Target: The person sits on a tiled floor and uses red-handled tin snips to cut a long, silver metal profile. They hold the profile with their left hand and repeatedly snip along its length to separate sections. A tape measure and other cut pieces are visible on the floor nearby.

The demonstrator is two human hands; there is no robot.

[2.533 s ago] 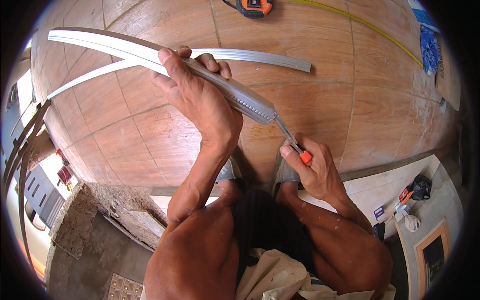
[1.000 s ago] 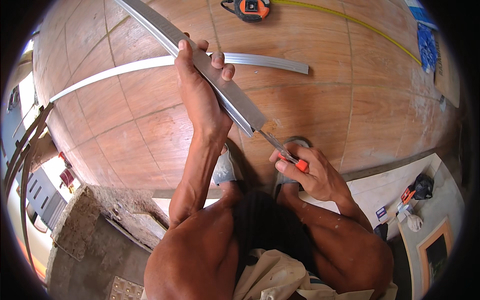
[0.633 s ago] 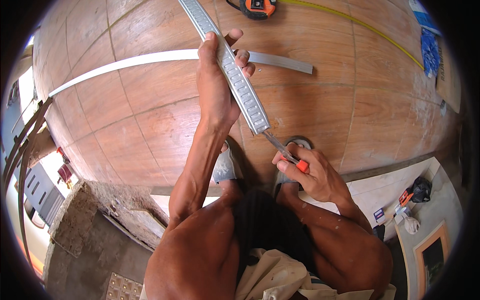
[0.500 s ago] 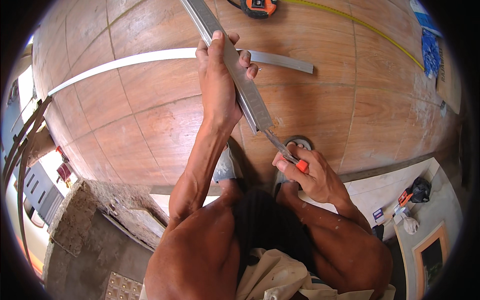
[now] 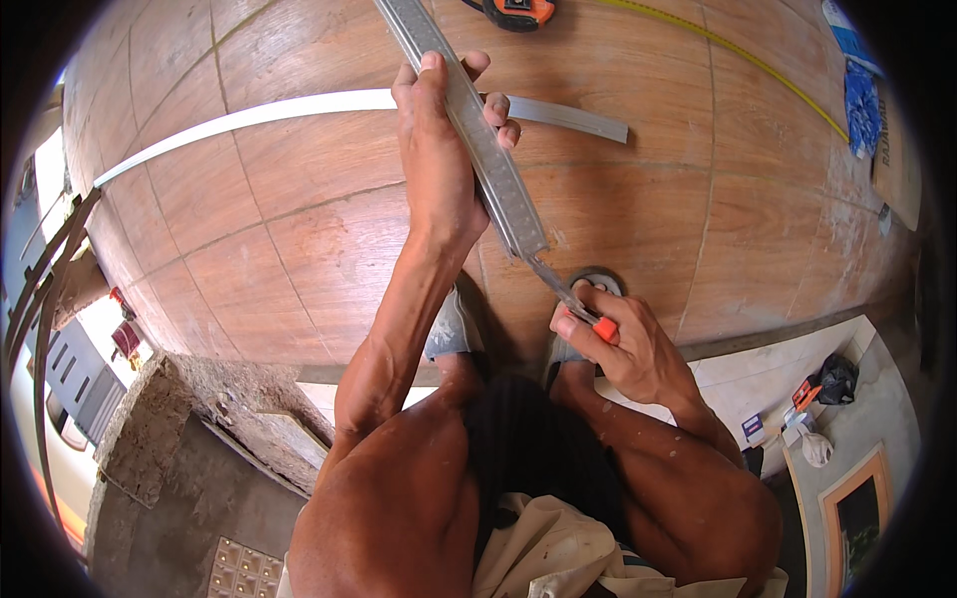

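Note:
My left hand [image 5: 437, 184] is wrapped round a long grey metal channel [image 5: 495, 179], thumb on top and fingertips curling over its far side. The channel slants from the top of the view down toward my feet. My right hand [image 5: 638, 349] is closed on what look like tin snips [image 5: 558, 284] with orange-red grips, mostly covered by the fingers. Their metal jaws meet the channel's near end. Beneath the channel, a pale metal strip [image 5: 249, 122] lies across the floor.
An orange and black tape measure [image 5: 518, 14] rests at the far edge, near its yellow blade [image 5: 748, 60]. Blue plastic [image 5: 859, 105] and cardboard [image 5: 895, 159] lie far right. A rough concrete edge [image 5: 145, 424] and dark curved strips [image 5: 50, 289] stand at the left.
Both hands have shifted slightly right. The channel has rolled a little in my left grip, and the snips remain at its near end.

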